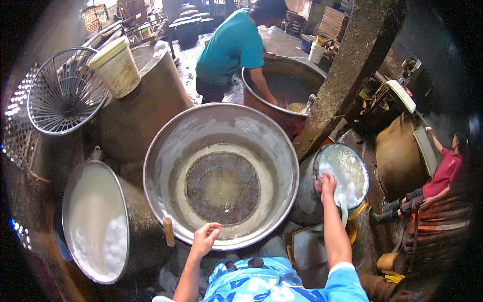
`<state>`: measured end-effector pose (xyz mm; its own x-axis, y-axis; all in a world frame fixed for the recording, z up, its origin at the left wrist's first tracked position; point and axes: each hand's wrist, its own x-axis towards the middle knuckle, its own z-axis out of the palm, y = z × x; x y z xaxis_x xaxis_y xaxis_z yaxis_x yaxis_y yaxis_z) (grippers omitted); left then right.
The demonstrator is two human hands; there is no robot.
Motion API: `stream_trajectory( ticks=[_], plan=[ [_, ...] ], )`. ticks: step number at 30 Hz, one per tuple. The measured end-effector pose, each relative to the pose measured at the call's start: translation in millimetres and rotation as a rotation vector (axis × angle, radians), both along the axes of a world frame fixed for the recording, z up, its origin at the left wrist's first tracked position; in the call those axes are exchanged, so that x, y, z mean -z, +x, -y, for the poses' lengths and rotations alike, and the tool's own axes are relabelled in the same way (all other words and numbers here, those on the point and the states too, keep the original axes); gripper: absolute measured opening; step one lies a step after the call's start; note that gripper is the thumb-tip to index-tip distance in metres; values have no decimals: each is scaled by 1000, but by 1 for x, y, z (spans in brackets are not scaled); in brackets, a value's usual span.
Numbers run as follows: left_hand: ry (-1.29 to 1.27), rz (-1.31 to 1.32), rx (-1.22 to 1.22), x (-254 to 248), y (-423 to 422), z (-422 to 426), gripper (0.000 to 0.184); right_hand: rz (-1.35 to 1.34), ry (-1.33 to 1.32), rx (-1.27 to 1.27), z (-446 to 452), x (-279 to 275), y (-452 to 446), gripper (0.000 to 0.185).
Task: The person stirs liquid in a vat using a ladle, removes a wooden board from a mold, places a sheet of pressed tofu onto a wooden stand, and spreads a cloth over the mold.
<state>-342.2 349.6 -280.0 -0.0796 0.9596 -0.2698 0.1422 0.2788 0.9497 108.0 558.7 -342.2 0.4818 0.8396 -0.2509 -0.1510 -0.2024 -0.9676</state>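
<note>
Large metal basin (163, 166), one: standing before the person, a dark disc (201, 201) showing at its bottom. Left hand (205, 239): hovering by its near rim, fingers half-curled, holding nothing visible. Right hand (326, 185): reaching half-curled over a foamy bucket (305, 200) alongside; grip cannot be told.

Strong light is pouring in beyond the basin (163, 163), glaring off the floor (188, 66). Left of the basin, foam (111, 244) is shining white; far right of it, shadows are lying deep and grainy. The wide lens is curving edges and blackening corners.
</note>
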Motion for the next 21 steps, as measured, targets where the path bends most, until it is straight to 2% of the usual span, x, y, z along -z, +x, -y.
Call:
stream_trajectory(
  ticks=[5,8,10,12,16,18,20,21],
  plan=[
    [-37,-16,-66,10,48,-62,23,-75,148,-219,-210,-38,-46,16],
    [-71,-107,-137,0,79,-106,23,-220,113,-259,-314,-25,-73,13],
    [-107,-54,-256,17,93,-123,23,-302,52,-181,-366,2,-82,14],
    [-138,-40,-346,15,107,-139,24,-413,-8,-55,-416,19,-79,14],
    [-273,-44,-416,-6,130,-169,25,-746,-27,333,-515,95,-38,7],
    [-302,-47,-462,-15,137,-189,26,-830,-23,486,-538,118,-19,10],
    [-301,-39,-549,-22,149,-208,25,-878,49,613,-556,132,-7,22],
    [-300,-11,-565,-12,150,-212,23,-907,73,669,-570,151,6,24]
  ],
)
